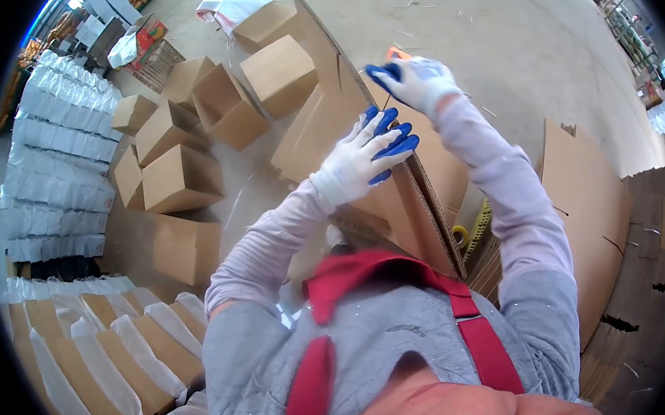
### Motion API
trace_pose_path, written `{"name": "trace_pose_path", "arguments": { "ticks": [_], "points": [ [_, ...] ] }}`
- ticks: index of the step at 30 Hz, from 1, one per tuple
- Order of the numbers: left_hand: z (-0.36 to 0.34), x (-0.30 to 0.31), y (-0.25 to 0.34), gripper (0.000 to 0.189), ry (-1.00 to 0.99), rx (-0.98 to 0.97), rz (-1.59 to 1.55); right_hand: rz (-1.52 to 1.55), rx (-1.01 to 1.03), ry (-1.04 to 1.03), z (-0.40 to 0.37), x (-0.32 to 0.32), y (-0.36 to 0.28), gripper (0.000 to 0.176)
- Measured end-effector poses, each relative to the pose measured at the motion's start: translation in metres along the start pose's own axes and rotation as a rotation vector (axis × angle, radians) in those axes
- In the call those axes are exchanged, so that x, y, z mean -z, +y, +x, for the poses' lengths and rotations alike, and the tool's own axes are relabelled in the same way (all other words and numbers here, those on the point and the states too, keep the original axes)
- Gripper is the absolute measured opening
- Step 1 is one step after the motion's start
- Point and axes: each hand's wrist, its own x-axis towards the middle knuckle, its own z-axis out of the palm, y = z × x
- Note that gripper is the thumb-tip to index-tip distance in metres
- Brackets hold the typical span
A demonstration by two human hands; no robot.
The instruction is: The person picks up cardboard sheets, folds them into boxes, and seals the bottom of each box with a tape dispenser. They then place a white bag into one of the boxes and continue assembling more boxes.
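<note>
A large folded cardboard sheet (405, 195) stands on edge in front of my body, its long edge running from the upper middle down to my apron. My left hand (365, 153), in a white glove with blue fingertips, lies over that edge with its fingers spread. Just beyond it, my right hand (416, 82), gloved alike, is closed round an orange tool (396, 53) that only partly shows. A thin dark strip (387, 102) runs between the two hands at the cardboard's edge.
Open and closed cardboard boxes (229, 107) lie in a heap at the left. White-wrapped stacks (63, 164) stand farther left, and boxes with white liners (119, 353) are at lower left. Flat cardboard (582, 190) leans at the right. A yellow tape roll (459, 235) is beside the sheet.
</note>
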Motion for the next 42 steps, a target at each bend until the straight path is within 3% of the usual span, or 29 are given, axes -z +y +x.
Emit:
{"name": "trace_pose_path", "arguments": {
  "ticks": [3,7,9,11,12,15,17,21,24,25,27,28,29,31,33,35,36,37,38,39,40,41,42],
  "points": [
    [-0.008,-0.007,-0.003,0.052,-0.013,0.035,-0.022,-0.131,0.012,0.049,0.039,-0.021,-0.036,0.065],
    [-0.025,0.020,-0.011,0.055,-0.063,0.023,-0.007,-0.045,0.004,-0.023,0.068,-0.040,-0.007,0.070],
    [-0.020,0.034,-0.010,0.050,0.006,0.013,-0.028,-0.168,0.033,-0.078,0.063,-0.025,0.008,0.063],
    [-0.003,0.041,-0.018,0.039,-0.202,-0.055,-0.083,-0.231,-0.003,-0.088,0.068,-0.021,0.009,0.059],
    [0.010,0.028,-0.028,0.038,-0.083,-0.144,-0.070,-0.197,-0.019,-0.070,0.072,-0.023,0.008,0.056],
    [0.035,0.036,-0.037,0.041,-0.163,-0.139,-0.033,-0.086,-0.081,-0.001,0.068,-0.007,0.027,0.049],
    [0.017,0.070,-0.030,0.038,-0.185,-0.103,-0.069,-0.107,-0.006,0.125,0.040,0.004,0.066,0.043],
    [-0.031,0.121,-0.049,0.040,-0.244,0.118,-0.016,-0.236,0.036,0.157,-0.061,0.016,0.128,0.034],
    [-0.037,0.116,-0.074,0.041,-0.697,0.631,-0.249,-0.168,0.067,0.065,-0.093,-0.018,0.138,0.035],
    [-0.022,0.123,-0.079,0.046,-0.915,0.669,-0.367,-0.164,0.067,0.042,-0.098,-0.022,0.130,0.035],
    [-0.013,0.097,-0.090,0.054,-0.770,0.650,-0.892,-0.229,0.008,0.060,-0.106,-0.023,0.102,0.035],
    [-0.001,0.071,-0.068,0.052,-0.777,0.705,-0.973,-0.168,-0.014,0.050,-0.106,-0.026,0.099,0.036],
    [0.038,0.065,-0.010,0.052,-0.915,0.841,-0.758,-0.153,-0.008,0.050,-0.105,-0.027,0.100,0.036],
    [0.048,0.022,0.071,0.063,-0.831,0.353,-0.667,-0.229,0.035,0.121,-0.103,-0.032,0.104,0.032],
    [0.078,0.025,0.137,0.066,-1.241,0.569,-0.572,-0.218,0.037,0.100,-0.107,-0.025,0.102,0.031],
    [0.036,-0.017,0.120,0.061,-0.853,0.445,-0.549,-0.230,0.059,0.119,-0.107,-0.028,0.109,0.031],
    [0.032,-0.017,0.093,0.053,-1.032,0.654,-0.791,-0.144,0.113,0.170,-0.103,-0.036,0.119,0.031],
    [0.009,-0.034,0.064,0.043,-0.957,0.621,-0.986,-0.107,0.110,0.144,-0.102,-0.037,0.123,0.031],
    [0.010,-0.035,0.038,0.041,-1.108,0.867,-1.027,-0.124,0.143,0.160,-0.102,-0.040,0.121,0.031],
    [0.015,-0.031,0.022,0.045,-1.138,1.220,-1.004,-0.148,0.177,0.189,-0.103,-0.038,0.116,0.031],
    [0.041,-0.009,0.027,0.053,-1.217,1.031,-0.643,-0.205,0.130,0.188,-0.108,-0.032,0.107,0.030],
    [0.044,-0.022,0.017,0.053,-1.208,1.024,-0.612,-0.244,0.107,0.231,-0.108,-0.038,0.110,0.029],
    [0.033,-0.051,0.005,0.056,-1.317,0.797,-0.338,-0.203,0.106,0.224,-0.108,-0.037,0.112,0.030]
  ]
}}
